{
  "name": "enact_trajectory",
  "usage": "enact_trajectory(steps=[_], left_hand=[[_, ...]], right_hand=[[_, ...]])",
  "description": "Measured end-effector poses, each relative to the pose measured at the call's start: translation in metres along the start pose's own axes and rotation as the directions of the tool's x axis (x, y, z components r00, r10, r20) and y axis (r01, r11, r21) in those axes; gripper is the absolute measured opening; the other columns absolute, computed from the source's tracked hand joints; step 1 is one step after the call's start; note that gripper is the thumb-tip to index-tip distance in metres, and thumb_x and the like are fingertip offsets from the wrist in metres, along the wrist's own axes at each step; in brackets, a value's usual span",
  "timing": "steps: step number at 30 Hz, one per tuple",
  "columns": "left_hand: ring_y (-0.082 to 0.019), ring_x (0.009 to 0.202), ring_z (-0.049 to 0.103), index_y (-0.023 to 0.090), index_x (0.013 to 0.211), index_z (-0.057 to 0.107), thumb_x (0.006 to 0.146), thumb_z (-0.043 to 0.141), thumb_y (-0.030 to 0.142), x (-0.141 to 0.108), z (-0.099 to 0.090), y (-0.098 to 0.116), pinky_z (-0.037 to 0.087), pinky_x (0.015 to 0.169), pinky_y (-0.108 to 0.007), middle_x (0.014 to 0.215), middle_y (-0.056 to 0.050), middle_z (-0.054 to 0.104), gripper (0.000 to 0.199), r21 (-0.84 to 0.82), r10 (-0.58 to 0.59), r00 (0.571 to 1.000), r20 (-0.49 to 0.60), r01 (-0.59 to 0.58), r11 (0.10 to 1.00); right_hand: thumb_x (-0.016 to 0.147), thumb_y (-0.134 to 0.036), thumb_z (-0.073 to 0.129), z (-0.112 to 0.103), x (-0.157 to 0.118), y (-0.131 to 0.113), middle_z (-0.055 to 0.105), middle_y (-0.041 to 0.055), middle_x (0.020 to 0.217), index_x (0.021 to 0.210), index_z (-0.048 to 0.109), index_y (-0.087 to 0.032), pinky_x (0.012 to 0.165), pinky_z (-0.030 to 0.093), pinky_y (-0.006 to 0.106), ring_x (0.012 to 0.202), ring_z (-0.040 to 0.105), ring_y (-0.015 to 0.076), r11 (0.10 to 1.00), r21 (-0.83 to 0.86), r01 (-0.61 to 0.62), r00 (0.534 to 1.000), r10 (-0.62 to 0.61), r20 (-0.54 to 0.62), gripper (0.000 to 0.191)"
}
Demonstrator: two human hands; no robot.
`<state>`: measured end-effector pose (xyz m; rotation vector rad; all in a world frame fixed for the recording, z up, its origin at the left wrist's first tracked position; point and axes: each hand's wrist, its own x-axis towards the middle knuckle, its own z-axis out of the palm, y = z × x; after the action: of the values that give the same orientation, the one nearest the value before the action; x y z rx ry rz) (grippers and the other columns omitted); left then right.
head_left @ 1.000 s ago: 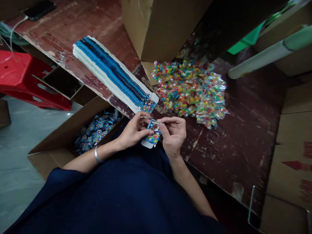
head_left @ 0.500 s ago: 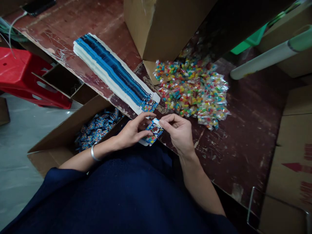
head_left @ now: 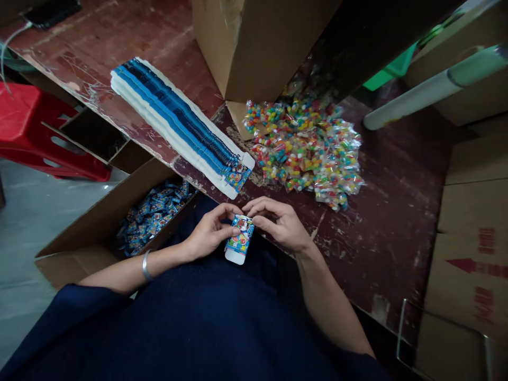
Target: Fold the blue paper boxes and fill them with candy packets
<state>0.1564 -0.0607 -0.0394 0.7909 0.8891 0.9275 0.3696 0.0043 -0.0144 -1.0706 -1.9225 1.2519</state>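
Pinching a small blue printed cardboard box (head_left: 243, 237), left hand (head_left: 209, 233) faces right hand (head_left: 281, 222), whose grip cannot be determined.

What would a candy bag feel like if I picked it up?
Probably floppy, since the clear bags look thin and crinkly. Maybe slippery, because they shine. The little coloured pieces inside might shift about, as they look loose.

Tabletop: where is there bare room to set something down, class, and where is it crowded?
Bare: the wide stretch right of the clear bags, up to the printed carton; and the patch between the row of blue boxes and the tall carton. Crowded: where row nears bags, above the left hand, right hand and small box.
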Motion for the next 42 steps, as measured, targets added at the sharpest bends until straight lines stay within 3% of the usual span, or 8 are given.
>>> enact_trajectory(steps=[4,10,14,18,24,31,36,42], left_hand=[[-0.015,0.084,0.063,0.017,0.098,0.058,0.077,0.085,0.036,-0.003,-0.016,-0.008,0.054,0.076,-0.028,0.097,-0.002,0.062,0.039,0.156,-0.132,0.989,0.069,0.12,0.98],[-0.015,0.078,0.063,0.019,0.118,0.06,0.076,0.084,0.029,0.009,-0.062,0.024,0.05,0.069,-0.024,0.095,-0.001,0.067,0.049,0.542,-0.2,0.937,0.285,0.015,0.84],[-0.018,0.085,0.07,0.021,0.121,0.072,0.073,0.084,0.023,0.014,-0.076,0.047,0.053,0.074,-0.024,0.103,-0.005,0.075,0.049,0.626,-0.277,0.846,0.455,-0.083,0.776],[-0.017,0.079,0.069,0.017,0.105,0.073,0.084,0.076,0.031,0.021,-0.066,0.041,0.055,0.07,-0.027,0.094,-0.006,0.075,0.025,0.51,-0.235,0.916,0.325,0.04,0.859],[-0.016,0.079,0.067,0.012,0.101,0.069,0.08,0.083,0.035,0.035,-0.028,0.021,0.054,0.074,-0.028,0.092,-0.006,0.072,0.034,0.233,-0.068,0.988,0.141,0.033,0.972],[-0.018,0.088,0.069,0.015,0.115,0.066,0.078,0.088,0.035,0.03,-0.006,0.022,0.058,0.08,-0.03,0.098,-0.006,0.07,0.047,0.139,0.12,0.992,0.047,-0.125,0.982],[-0.014,0.083,0.067,0.023,0.134,0.059,0.081,0.087,0.036,0.025,0.002,0.022,0.058,0.074,-0.025,0.101,-0.004,0.067,0.061,0.109,0.27,0.963,-0.02,-0.266,0.958],[-0.013,0.081,0.064,0.018,0.113,0.064,0.084,0.084,0.039,0.024,0.006,0.016,0.056,0.072,-0.024,0.102,-0.004,0.066,0.041,0.086,0.235,0.969,0.073,-0.241,0.967]], right_hand=[[0.093,-0.037,0.071,-0.02,0.017,0.035,0.075,0.0114,0.108,0.108,0.072,-0.021,0.077,0.06,0.041,0.092,0.069,0.0261,0.843,-0.517,-0.147,0.907,-0.094,-0.41,0.022],[0.094,-0.025,0.067,-0.038,0.037,0.075,0.079,0.0119,0.107,0.097,0.073,-0.022,0.091,0.054,0.047,0.101,0.067,0.0308,0.638,-0.762,-0.108,0.927,-0.212,-0.31,0.007],[0.098,-0.026,0.062,-0.042,0.034,0.063,0.079,0.0096,0.099,0.084,0.071,-0.022,0.091,0.054,0.045,0.096,0.071,0.0277,0.725,-0.68,-0.11,0.875,-0.254,-0.412,0.017],[0.097,-0.033,0.066,-0.034,0.019,0.023,0.076,0.0101,0.106,0.086,0.069,-0.022,0.069,0.056,0.035,0.101,0.072,0.0265,0.918,-0.384,-0.099,0.743,-0.188,-0.642,0.015],[0.094,-0.028,0.07,-0.012,-0.001,-0.034,0.074,0.0104,0.119,0.084,0.07,-0.023,0.089,0.059,0.044,0.11,0.071,0.0284,0.946,-0.322,-0.032,0.844,-0.147,-0.516,0.011],[0.095,-0.025,0.07,-0.003,0.0,-0.036,0.074,0.0094,0.131,0.094,0.076,-0.024,0.107,0.056,0.052,0.124,0.068,0.0301,0.883,-0.452,0.132,0.951,-0.241,-0.194,0.007],[0.093,-0.033,0.076,0.021,-0.013,-0.02,0.077,0.0072,0.121,0.124,0.073,-0.025,0.085,0.067,0.035,0.103,0.078,0.0232,0.999,-0.046,0.023,0.933,-0.038,-0.358,0.032],[0.094,-0.032,0.074,0.042,-0.02,-0.004,0.08,0.0052,0.106,0.101,0.079,-0.025,0.084,0.066,0.037,0.093,0.078,0.0228,0.999,0.04,0.018,0.886,0.002,-0.464,0.011]])
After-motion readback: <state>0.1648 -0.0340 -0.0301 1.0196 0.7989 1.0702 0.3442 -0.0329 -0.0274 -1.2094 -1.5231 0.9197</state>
